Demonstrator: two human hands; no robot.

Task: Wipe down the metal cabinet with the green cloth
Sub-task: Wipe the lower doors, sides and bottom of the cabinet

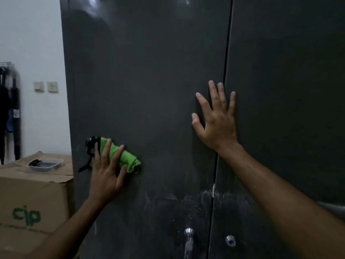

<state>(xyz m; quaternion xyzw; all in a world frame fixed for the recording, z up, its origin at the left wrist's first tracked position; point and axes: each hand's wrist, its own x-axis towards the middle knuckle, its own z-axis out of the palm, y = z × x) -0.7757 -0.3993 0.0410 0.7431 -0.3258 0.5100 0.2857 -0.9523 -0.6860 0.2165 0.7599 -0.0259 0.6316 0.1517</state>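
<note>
A tall dark grey metal cabinet (149, 71) with two doors fills most of the view. My left hand (107, 174) presses a bunched green cloth (128, 159) against the left door near its left edge; a black part of the cloth sticks out above my fingers. My right hand (216, 120) lies flat with fingers spread across the seam between the two doors, holding nothing. Pale dusty smears (205, 199) mark the doors lower down.
A chrome handle (188, 238) and a round lock (230, 240) sit low on the doors. Left of the cabinet stands a cardboard box (31, 199) with a clear plastic tray (45, 164) on top. Dark clothes (9, 113) hang by the white wall.
</note>
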